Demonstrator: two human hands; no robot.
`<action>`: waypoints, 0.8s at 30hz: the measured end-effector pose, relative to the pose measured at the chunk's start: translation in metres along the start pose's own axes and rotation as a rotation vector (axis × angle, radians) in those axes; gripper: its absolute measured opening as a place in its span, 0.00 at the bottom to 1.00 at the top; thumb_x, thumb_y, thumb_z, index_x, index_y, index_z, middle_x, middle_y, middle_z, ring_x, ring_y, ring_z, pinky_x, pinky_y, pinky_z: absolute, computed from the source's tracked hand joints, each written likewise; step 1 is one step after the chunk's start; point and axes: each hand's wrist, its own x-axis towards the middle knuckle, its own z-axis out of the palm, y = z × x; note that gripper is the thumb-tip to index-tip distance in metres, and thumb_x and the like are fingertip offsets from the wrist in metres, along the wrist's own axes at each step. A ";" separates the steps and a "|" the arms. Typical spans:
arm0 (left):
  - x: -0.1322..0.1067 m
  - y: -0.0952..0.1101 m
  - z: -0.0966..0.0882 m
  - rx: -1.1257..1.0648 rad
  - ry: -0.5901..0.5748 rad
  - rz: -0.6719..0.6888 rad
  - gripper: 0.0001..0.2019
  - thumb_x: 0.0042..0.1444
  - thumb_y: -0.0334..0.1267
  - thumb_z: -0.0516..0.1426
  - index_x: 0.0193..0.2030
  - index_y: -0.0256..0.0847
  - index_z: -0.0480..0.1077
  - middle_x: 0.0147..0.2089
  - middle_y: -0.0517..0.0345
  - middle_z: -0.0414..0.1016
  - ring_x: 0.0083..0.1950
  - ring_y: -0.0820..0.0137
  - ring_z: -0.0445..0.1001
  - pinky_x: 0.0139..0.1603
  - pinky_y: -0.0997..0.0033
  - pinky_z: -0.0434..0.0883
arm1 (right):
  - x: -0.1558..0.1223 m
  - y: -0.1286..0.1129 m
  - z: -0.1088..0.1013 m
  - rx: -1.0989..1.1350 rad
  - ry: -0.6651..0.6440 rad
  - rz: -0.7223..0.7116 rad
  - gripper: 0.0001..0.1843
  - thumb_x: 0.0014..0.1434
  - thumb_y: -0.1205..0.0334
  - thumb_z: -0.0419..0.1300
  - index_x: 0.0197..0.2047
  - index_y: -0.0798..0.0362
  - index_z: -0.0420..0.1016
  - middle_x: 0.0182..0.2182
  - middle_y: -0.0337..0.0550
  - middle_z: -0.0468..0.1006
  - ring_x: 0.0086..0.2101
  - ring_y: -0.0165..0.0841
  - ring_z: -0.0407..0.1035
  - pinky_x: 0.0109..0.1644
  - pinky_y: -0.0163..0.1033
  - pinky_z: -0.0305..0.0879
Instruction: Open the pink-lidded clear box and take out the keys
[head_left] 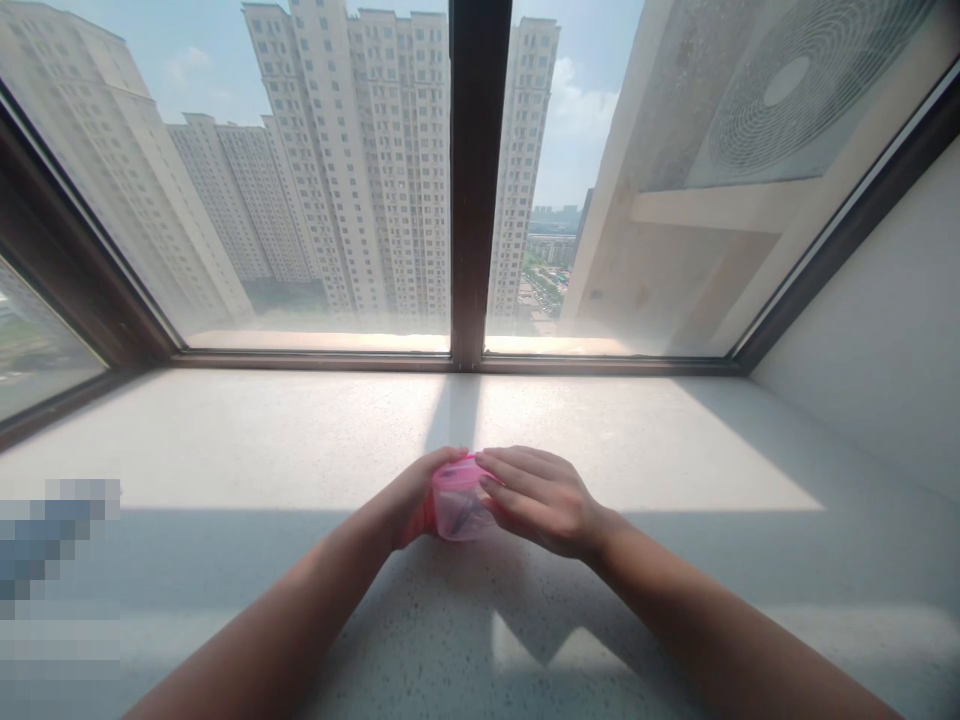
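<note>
A small see-through pink plastic container [459,510] with a brighter pink lid stands on the pale speckled sill in front of me. Something dark shows faintly inside it, too blurred to name. My left hand [420,497] is wrapped round the container's left side, thumb near the lid's rim. From the right, my right hand [541,500] lies against the lid and the right side, its fingers stretched out and touching. Part of the lid is hidden under those fingers.
The speckled sill [247,580] runs to a dark window frame [469,200] at the back. A white wall [877,330] closes off the right side. A pixelated blue-grey patch covers something at far left. Tall buildings and an air-conditioner fan [787,85] are outside the glass.
</note>
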 end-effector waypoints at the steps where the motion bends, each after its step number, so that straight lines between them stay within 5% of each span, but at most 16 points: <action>1: 0.000 0.000 0.000 -0.002 0.005 -0.001 0.18 0.53 0.49 0.56 0.41 0.35 0.72 0.32 0.53 0.76 0.30 0.66 0.74 0.33 0.67 0.71 | 0.000 0.000 -0.001 -0.007 -0.006 -0.004 0.12 0.58 0.67 0.62 0.46 0.58 0.74 0.47 0.55 0.78 0.51 0.42 0.71 0.50 0.49 0.73; 11: 0.003 -0.002 -0.002 -0.031 0.014 -0.007 0.19 0.50 0.50 0.58 0.40 0.36 0.72 0.33 0.53 0.77 0.31 0.65 0.75 0.36 0.65 0.71 | -0.002 0.002 -0.001 0.034 -0.037 -0.020 0.16 0.58 0.70 0.60 0.51 0.54 0.72 0.51 0.52 0.76 0.53 0.43 0.69 0.52 0.52 0.73; 19: 0.004 -0.007 0.003 -0.066 -0.020 -0.037 0.16 0.52 0.47 0.57 0.39 0.35 0.73 0.32 0.53 0.78 0.32 0.66 0.75 0.36 0.67 0.71 | 0.002 0.001 -0.006 0.080 0.038 0.007 0.15 0.58 0.71 0.60 0.50 0.59 0.73 0.44 0.56 0.80 0.47 0.42 0.74 0.48 0.47 0.75; 24: 0.001 -0.005 0.004 0.004 -0.059 0.134 0.18 0.55 0.46 0.56 0.45 0.35 0.73 0.37 0.50 0.78 0.34 0.66 0.74 0.35 0.68 0.69 | -0.006 0.004 0.001 0.203 0.106 0.094 0.20 0.58 0.70 0.61 0.54 0.51 0.70 0.50 0.51 0.77 0.51 0.41 0.71 0.52 0.50 0.72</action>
